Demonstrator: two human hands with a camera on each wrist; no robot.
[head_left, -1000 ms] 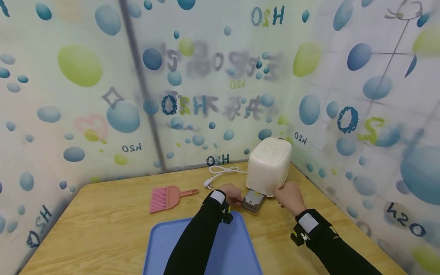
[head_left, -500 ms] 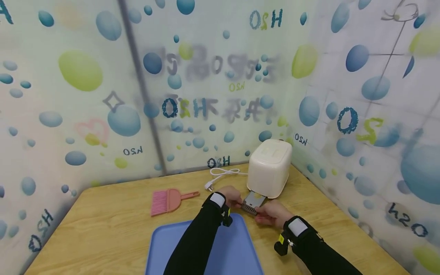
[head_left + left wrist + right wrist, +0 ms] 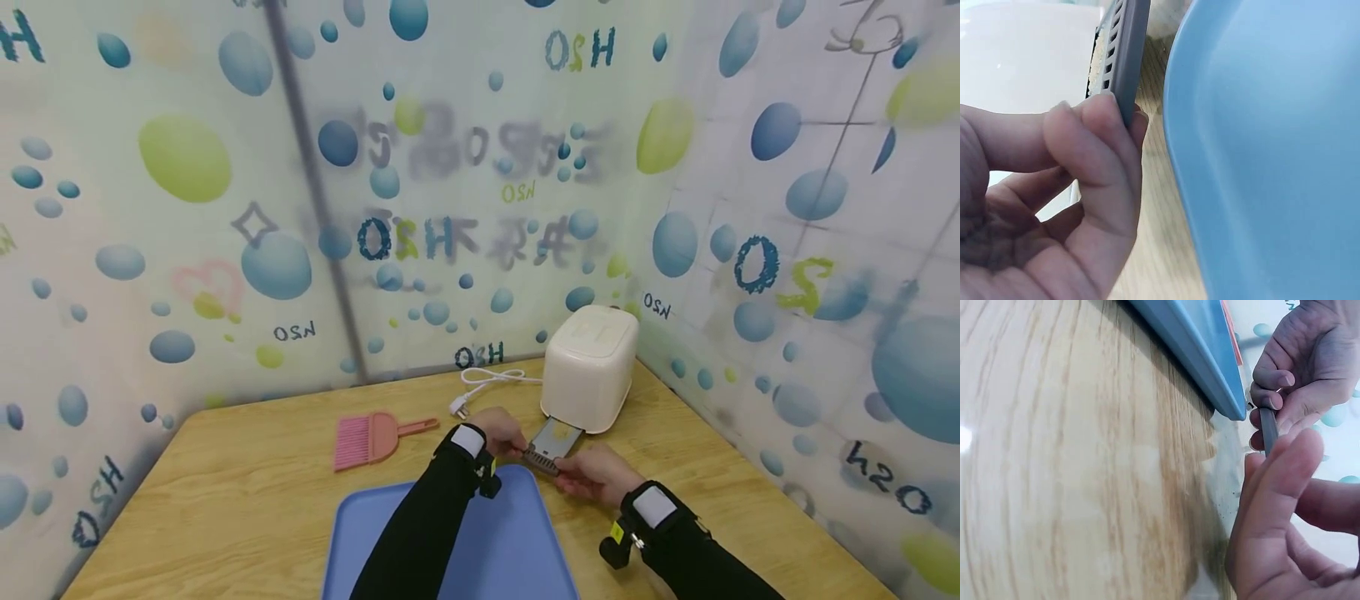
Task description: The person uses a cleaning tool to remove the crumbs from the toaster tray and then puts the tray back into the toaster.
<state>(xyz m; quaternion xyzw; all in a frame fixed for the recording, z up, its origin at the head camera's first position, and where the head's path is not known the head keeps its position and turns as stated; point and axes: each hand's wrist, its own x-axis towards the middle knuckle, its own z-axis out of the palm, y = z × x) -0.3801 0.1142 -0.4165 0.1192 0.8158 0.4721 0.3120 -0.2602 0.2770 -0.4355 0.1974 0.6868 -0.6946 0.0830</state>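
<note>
A grey crumb tray (image 3: pixel 553 437) juts out from the base of a cream toaster (image 3: pixel 588 371), low over the table. My left hand (image 3: pixel 501 433) pinches the left end of its slotted front edge between thumb and fingers. At the other end, my right hand (image 3: pixel 600 473) pinches the right corner. Yellowish crumbs (image 3: pixel 1096 59) lie behind the slots in the left wrist view. From the right wrist, the tray (image 3: pixel 1268 428) appears edge-on, a hand at each end. Its rear part is hidden by the toaster.
A blue tray (image 3: pixel 495 533) lies in front, its far right corner near both hands. Left of the hands are a pink dustpan with a brush (image 3: pixel 375 439). The toaster's white cord and plug (image 3: pixel 459 406) lie behind my left hand. Patterned curtains (image 3: pixel 420 208) border the table.
My right hand has left the toaster's lower side and taken hold of the crumb tray's right corner. The crumb tray has slid slightly farther out, toward me.
</note>
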